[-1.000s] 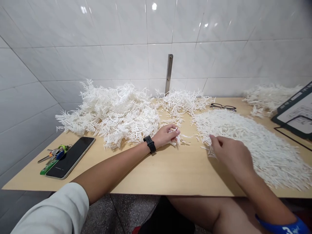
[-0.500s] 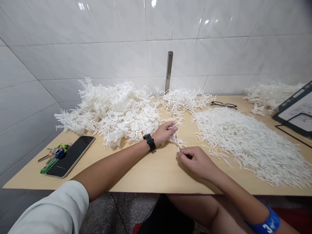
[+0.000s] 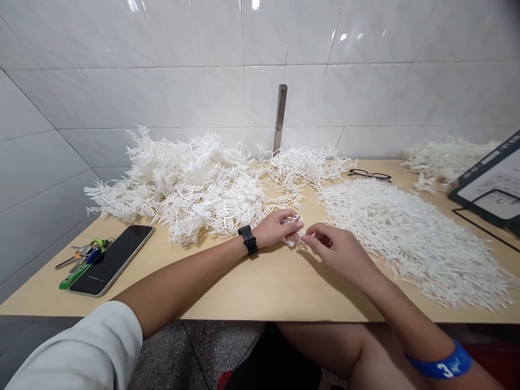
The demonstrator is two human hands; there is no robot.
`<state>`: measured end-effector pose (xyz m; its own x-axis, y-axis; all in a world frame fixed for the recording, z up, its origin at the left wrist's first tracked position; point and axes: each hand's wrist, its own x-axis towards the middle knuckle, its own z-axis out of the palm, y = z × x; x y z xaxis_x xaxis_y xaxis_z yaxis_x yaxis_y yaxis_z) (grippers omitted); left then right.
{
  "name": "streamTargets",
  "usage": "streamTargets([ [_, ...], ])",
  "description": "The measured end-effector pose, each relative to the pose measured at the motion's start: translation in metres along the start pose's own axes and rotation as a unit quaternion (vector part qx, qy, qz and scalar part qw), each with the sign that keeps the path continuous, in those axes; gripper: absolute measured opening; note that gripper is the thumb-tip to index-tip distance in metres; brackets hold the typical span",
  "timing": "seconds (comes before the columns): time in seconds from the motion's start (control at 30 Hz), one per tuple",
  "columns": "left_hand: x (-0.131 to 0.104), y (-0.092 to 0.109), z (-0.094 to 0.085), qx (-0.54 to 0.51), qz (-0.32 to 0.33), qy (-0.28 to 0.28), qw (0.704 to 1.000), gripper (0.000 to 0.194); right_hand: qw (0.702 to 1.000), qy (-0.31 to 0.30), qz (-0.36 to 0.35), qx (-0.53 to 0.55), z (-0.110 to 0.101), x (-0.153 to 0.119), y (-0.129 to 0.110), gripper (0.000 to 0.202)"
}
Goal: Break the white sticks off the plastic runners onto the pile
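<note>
My left hand [image 3: 276,228], a black watch on its wrist, is closed around a white branched plastic piece [image 3: 289,243] over the middle of the table. Beside it on the right, my right hand [image 3: 340,250] pinches the near end of that white plastic with thumb and forefinger. The fingertips of both hands almost meet, and they partly hide the piece. A tall tangled heap of white branched pieces [image 3: 195,187] lies left of my hands. To the right spreads a flatter pile of short white plastic sticks [image 3: 402,233].
A smaller white heap [image 3: 306,162] sits behind my hands, near an upright metal bar [image 3: 280,119]. Black glasses [image 3: 369,174] lie at the back. A phone [image 3: 114,260] and keys [image 3: 83,252] are at left. A dark-framed panel [image 3: 493,187] and another white heap [image 3: 450,157] are at right.
My right hand has moved up to my left hand and now pinches the white piece there. My left hand has shifted slightly right and down.
</note>
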<state>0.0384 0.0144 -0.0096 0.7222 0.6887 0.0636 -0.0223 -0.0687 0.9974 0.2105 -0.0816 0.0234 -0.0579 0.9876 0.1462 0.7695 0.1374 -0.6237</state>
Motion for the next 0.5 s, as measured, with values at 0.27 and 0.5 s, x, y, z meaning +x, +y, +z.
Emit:
streamTargets([
  [0.27,0.0,0.002,-0.004,0.022,0.021,0.024,0.999,0.041,0.992,-0.081,-0.017,0.09,0.014,0.002,-0.003,0.03],
  [0.5,-0.002,0.005,0.001,-0.018,0.002,-0.03,0.999,0.045,0.998,-0.032,0.02,0.051,0.017,0.005,-0.002,0.035],
])
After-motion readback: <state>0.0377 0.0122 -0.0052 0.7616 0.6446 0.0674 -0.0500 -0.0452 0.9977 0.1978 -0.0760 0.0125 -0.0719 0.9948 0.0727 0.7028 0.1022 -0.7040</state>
